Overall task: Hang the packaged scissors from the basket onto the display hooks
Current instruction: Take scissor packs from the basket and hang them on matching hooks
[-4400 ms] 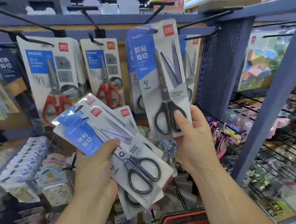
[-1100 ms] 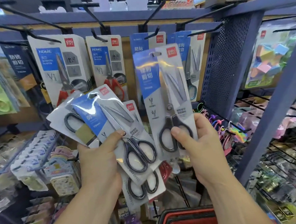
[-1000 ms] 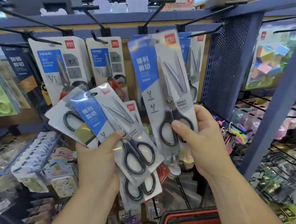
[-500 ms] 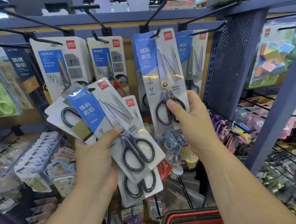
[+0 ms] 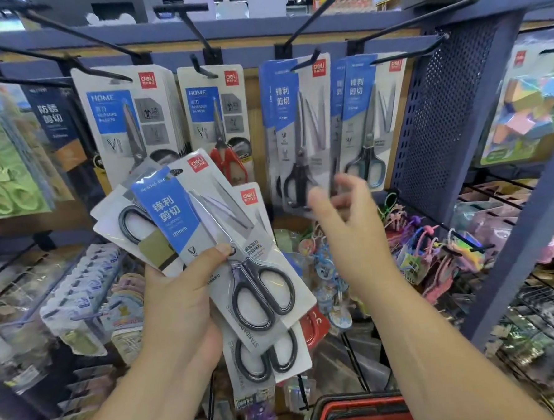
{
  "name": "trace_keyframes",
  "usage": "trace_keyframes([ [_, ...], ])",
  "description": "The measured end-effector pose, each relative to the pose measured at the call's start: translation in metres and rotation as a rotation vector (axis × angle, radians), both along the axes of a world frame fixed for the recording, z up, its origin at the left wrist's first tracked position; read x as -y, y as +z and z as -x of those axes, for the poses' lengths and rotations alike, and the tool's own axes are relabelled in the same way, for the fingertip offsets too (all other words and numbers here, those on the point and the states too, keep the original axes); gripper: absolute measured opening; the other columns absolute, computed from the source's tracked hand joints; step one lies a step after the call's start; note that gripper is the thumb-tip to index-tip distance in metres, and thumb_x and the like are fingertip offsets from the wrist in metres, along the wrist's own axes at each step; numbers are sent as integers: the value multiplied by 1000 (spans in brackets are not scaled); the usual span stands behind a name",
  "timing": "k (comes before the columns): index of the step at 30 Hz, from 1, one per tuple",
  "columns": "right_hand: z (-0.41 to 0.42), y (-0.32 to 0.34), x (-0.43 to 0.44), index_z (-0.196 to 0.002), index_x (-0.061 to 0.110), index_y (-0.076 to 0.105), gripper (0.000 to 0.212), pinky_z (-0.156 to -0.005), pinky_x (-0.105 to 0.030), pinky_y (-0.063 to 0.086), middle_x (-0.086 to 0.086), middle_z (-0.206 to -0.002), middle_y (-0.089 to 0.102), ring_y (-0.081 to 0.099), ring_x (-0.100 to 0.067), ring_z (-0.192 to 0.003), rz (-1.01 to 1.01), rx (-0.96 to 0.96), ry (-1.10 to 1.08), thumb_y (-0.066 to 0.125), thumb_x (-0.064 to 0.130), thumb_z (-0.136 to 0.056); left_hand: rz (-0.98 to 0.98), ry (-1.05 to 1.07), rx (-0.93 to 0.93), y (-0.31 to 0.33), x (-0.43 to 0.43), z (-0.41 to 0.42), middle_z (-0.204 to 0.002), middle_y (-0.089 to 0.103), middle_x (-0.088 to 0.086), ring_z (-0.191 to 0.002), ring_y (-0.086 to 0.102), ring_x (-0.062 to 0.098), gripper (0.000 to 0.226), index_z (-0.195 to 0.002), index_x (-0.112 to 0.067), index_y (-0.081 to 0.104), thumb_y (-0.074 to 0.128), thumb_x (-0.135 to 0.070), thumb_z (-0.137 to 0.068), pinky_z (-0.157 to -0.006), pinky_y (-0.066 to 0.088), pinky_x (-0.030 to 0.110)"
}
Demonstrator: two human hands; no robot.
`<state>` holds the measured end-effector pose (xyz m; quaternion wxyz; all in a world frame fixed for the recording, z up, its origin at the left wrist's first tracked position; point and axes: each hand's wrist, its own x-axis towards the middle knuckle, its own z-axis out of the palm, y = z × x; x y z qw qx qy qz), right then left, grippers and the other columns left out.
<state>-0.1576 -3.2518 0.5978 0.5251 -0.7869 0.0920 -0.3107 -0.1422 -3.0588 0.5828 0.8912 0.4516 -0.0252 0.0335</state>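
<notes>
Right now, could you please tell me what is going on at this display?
A person is stocking packaged scissors. The left hand grips a fanned bunch of packs. The right hand is open and empty, by the lower end of a black-handled pack that hangs on a display hook. A red basket sits below.

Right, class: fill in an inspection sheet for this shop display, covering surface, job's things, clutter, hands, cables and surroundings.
Surface: no table; blue rail carrying display hooks.
Job's things: fanned scissor packs in hand; black-handled pack hanging on a hook; red basket below.
Clutter: red-handled scissor packs hanging at left; trinkets underneath.
Hands: left hand grips the fan; right hand open, empty, blurred, near the hung pack's foot.
Cables: nothing seen.
Surroundings: perforated side panel; wire shelves at right.
</notes>
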Motion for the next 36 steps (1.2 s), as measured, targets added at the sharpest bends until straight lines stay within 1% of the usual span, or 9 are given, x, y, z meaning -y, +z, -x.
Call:
trace_keyframes([
  [4, 46, -15, -31, -130, 46, 53, 74, -99, -19, 47, 23, -129, 52, 53, 6, -122, 138, -56, 298, 79, 67, -64, 39, -41, -65, 2, 5, 0, -117, 78, 16, -100, 78, 34, 50, -133, -7, 67, 75, 0, -84, -79, 65, 50],
  [6, 51, -23, -34, -130, 45, 53, 75, -98, -13, 43, 24, -129, 52, 52, 6, -123, 207, -70, 297, 88, 55, -65, 53, -41, -71, 2, 12, 2, -114, 79, 15, -99, 79, 32, 47, -128, -8, 70, 77, -2, -82, -76, 66, 48],
  [8, 53, -27, -32, -127, 45, 54, 67, -94, -5, 38, 24, -127, 52, 51, 8, -121, 207, -37, 245, 90, 43, -71, 66, -38, -70, 4, 19, 7, -98, 82, 8, -83, 80, 22, 32, -113, -12, 74, 73, 3, -85, -62, 64, 36],
  [10, 56, -29, -28, -119, 49, 54, 57, -92, -2, 35, 26, -123, 54, 50, 11, -119, 179, -5, 197, 89, 36, -77, 80, -90, -76, 7, 25, 15, -97, 82, 7, -81, 80, 21, 33, -113, -14, 75, 73, -2, -82, -60, 63, 34],
  [15, 62, -37, -20, -115, 43, 56, 45, -84, -14, 50, 20, -113, 68, 65, 3, -106, 9, -12, 173, 86, 39, -82, 84, -132, -105, 6, 30, 24, -107, 81, 9, -86, 80, 22, 33, -124, -17, 72, 68, -6, -93, -62, 64, 37],
  [20, 68, -38, -18, -116, 29, 59, 42, -75, -12, 52, 28, -105, 70, 70, 4, -93, -161, 56, 189, 85, 21, -85, 77, -158, -114, 9, 34, 32, -112, 80, 14, -93, 80, 29, 46, -136, -12, 66, 70, -5, -91, -66, 65, 42],
  [25, 66, -40, -19, -116, 33, 60, 54, -92, -44, 59, 10, -112, 75, 74, -13, -103, -300, 159, 137, 86, 47, -71, 37, -213, -99, 6, 32, 34, -113, 78, 21, -90, 80, 30, 42, -127, -5, 69, 68, 1, -86, -65, 64, 40],
  [27, 65, -40, -20, -119, 29, 58, 59, -96, -49, 58, 4, -114, 75, 74, -16, -104, -332, 185, 137, 85, 47, -70, 6, -199, -77, 1, 31, 34, -114, 78, 20, -93, 79, 32, 50, -133, -4, 65, 68, 5, -85, -68, 64, 41],
  [36, 59, -50, -21, -112, 27, 58, 58, -85, -42, 61, -1, -106, 76, 76, -18, -95, -376, 156, 112, 90, 43, -66, -42, 5, -13, -5, 29, 27, -119, 76, 20, -111, 74, 42, 56, -140, -3, 55, 71, 12, -88, -96, 57, 66],
])
